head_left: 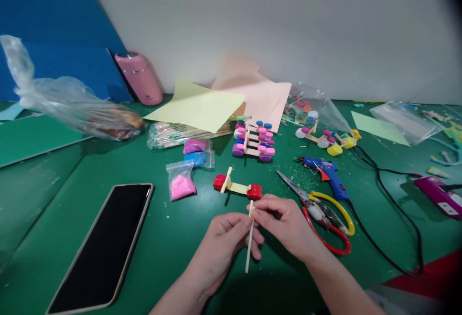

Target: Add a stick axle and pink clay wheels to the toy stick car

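Between my two hands a thin pale wooden stick (249, 250) points down toward me. The fingers of my left hand (231, 233) pinch it from the left, below its upper end. At that upper end my right hand (279, 214) closes thumb and forefinger on the stick, and a small pale piece seems to sit there, mostly hidden by the fingertips. Just beyond my hands stands a small model scooter (238, 188) with red clay wheels, a flat wooden deck and an upright stick.
Several finished model scooters (253, 144) stand farther back. Scissors (321, 214) and a blue glue gun (328, 173) with a black cord lie right. A phone (104, 247) lies left, near bagged pink clay (181, 186). Behind are bundled sticks (180, 134), paper (198, 105) and a pink flask (140, 79).
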A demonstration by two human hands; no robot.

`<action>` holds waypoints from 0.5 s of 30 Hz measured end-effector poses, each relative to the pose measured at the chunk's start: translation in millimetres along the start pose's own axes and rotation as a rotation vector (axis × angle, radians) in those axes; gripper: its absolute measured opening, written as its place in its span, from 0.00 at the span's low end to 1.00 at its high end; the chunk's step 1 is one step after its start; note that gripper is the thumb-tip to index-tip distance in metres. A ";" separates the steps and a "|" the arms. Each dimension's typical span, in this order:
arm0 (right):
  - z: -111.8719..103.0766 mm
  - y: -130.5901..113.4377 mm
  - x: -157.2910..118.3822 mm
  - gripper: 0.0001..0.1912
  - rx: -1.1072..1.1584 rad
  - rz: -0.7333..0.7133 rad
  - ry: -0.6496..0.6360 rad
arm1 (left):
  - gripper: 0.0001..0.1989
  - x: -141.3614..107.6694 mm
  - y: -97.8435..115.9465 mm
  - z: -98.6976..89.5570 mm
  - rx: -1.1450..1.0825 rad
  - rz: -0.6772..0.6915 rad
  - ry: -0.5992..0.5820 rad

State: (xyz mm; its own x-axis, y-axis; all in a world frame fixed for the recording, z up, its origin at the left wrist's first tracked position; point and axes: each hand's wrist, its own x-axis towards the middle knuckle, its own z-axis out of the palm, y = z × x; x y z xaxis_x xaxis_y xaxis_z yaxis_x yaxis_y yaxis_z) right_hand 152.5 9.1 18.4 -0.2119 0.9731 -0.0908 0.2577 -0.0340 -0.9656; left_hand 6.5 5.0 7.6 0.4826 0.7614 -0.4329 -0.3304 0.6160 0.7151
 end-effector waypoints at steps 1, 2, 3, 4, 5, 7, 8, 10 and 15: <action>-0.2 -0.1 0.0 0.10 -0.002 0.001 0.000 | 0.11 0.5 -0.1 -0.3 0.003 0.004 -0.001; -0.5 -0.2 0.0 0.10 -0.003 0.002 0.001 | 0.11 1.0 -0.3 -0.6 0.005 0.007 -0.002; -0.6 -0.3 0.0 0.09 -0.003 0.003 0.002 | 0.11 1.2 -0.5 -0.9 0.008 0.007 -0.002; -0.8 -0.4 0.0 0.09 -0.002 0.004 0.004 | 0.10 1.3 -0.7 -1.1 0.011 0.005 -0.002; -0.9 -0.4 -0.1 0.09 -0.001 0.005 0.007 | 0.10 1.0 -0.8 -1.3 0.015 0.005 -0.001; -0.9 -0.5 -0.4 0.09 -0.003 0.006 0.014 | 0.10 -0.1 -1.1 -1.3 0.024 0.009 0.001; -0.9 -0.5 -0.6 0.09 -0.005 0.007 0.017 | 0.10 -0.9 -1.2 -1.2 0.027 0.011 0.000; -0.7 -0.7 -0.8 0.09 -0.009 0.010 0.017 | 0.10 -2.3 -1.1 -0.9 0.031 0.011 -0.004; 0.2 -2.2 -0.7 0.09 -0.023 0.003 0.004 | 0.12 -2.8 -0.1 -0.1 0.043 0.009 -0.010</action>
State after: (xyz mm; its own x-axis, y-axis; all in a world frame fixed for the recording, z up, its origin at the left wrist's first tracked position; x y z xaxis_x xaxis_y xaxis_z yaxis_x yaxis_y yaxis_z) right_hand 151.9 8.4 20.6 -0.2069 0.9740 -0.0925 0.2800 -0.0316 -0.9595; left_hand 5.2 2.9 8.7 0.4883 0.7646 -0.4207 -0.2995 0.5997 0.7421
